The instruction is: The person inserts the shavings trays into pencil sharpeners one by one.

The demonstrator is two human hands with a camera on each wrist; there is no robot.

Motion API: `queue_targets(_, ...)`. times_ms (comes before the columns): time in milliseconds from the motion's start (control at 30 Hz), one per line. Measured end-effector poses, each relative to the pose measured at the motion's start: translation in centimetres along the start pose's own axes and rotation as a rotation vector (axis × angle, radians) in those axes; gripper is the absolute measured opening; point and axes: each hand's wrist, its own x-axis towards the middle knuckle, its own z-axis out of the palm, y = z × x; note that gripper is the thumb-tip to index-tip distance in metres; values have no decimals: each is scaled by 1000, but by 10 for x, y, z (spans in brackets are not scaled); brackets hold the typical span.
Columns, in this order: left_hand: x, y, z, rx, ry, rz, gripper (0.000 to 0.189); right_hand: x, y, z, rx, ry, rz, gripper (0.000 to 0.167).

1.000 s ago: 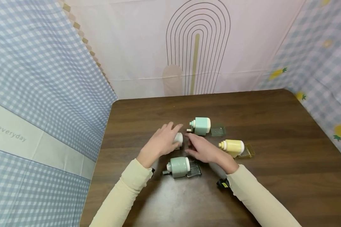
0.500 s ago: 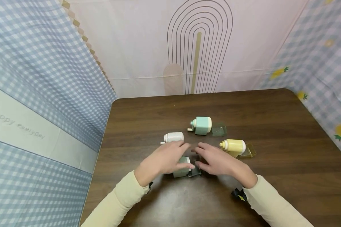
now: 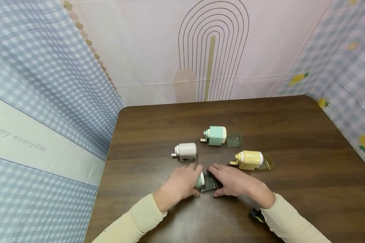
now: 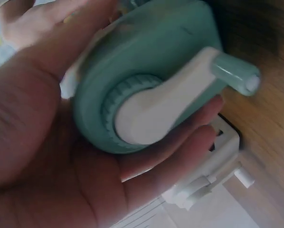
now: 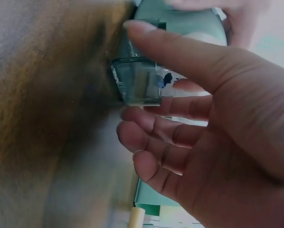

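My left hand [image 3: 180,184] grips a green hand-crank pencil sharpener [image 4: 149,47] by its body, fingers on one side and thumb on the other. The crank [image 4: 165,99] points out past the palm in the left wrist view. In the head view only the sharpener's white-rimmed end shows past the fingers. Its dark see-through shavings drawer [image 3: 209,183] sticks out on the right. My right hand [image 3: 235,180] is at that drawer, thumb and fingers spread loosely to either side. The right wrist view has the thumb tip and index finger close by the drawer's edges.
Farther back on the wooden table [image 3: 149,128] lie a white sharpener [image 3: 187,152] and a mint sharpener [image 3: 217,135] with its drawer [image 3: 234,140] out. To the right is a yellow sharpener [image 3: 250,160] with its drawer [image 3: 267,163] out. Fabric hangs around the table.
Both hands have come nearer to me from the white sharpener, which is now uncovered. The left hand has taken hold of the green sharpener, and the right has reached its drawer.
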Motion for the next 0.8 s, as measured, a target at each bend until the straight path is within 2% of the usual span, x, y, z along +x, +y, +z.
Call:
queue_targets(133, 4, -2, 3, 31, 66, 34, 69, 0, 1, 3, -10, 14, 2, 56)
queue_targets(300, 10, -8, 2, 84, 89, 64, 67, 2, 5, 4, -2, 44, -15, 49)
queue_targets(500, 13, -13, 1, 64, 68, 49, 66, 4, 11, 8, 54, 68, -23, 45)
queue_targets(800, 15, -10, -3, 10, 25, 35, 62, 7, 16, 17, 102, 147, -36, 44)
